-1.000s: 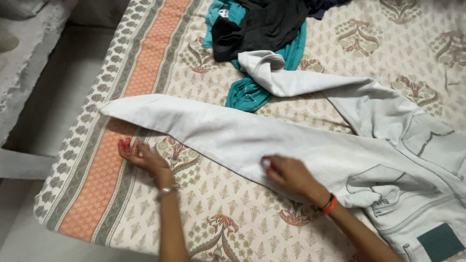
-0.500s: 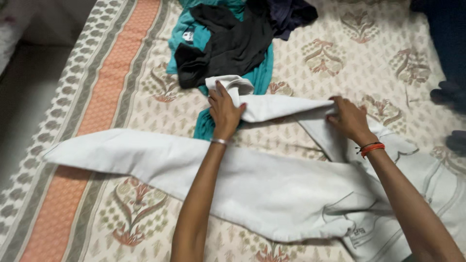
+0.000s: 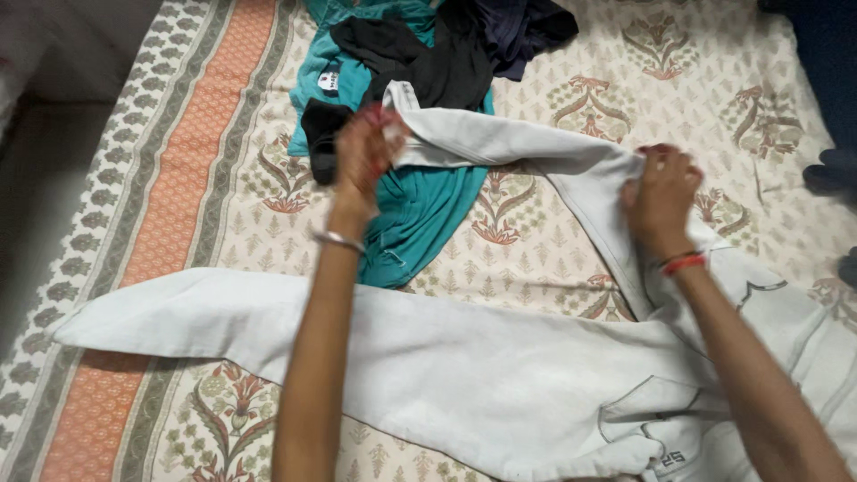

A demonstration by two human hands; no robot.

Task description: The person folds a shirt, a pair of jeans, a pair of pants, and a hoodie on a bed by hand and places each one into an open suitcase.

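A pair of pale white-grey jeans [image 3: 446, 375] lies spread on a patterned bedsheet [image 3: 553, 232]. One leg stretches flat toward the left. The other leg [image 3: 509, 143] is lifted off the sheet. My left hand [image 3: 364, 147] grips the cuff end of that raised leg, above a teal garment [image 3: 420, 214]. My right hand [image 3: 662, 195] pinches the same leg further up, near the knee. A silver bangle sits on my left wrist and a red band on my right.
A heap of clothes lies at the top: a black garment [image 3: 428, 62], the teal one and a dark navy piece [image 3: 527, 27]. The bed's orange-striped border [image 3: 170, 205] runs down the left, with the floor [image 3: 45, 170] beyond. Dark objects sit at the right edge.
Both hands left the flat leg and went to the far leg. They have now lifted it and pulled it straighter, with the cuff raised over the teal garment.
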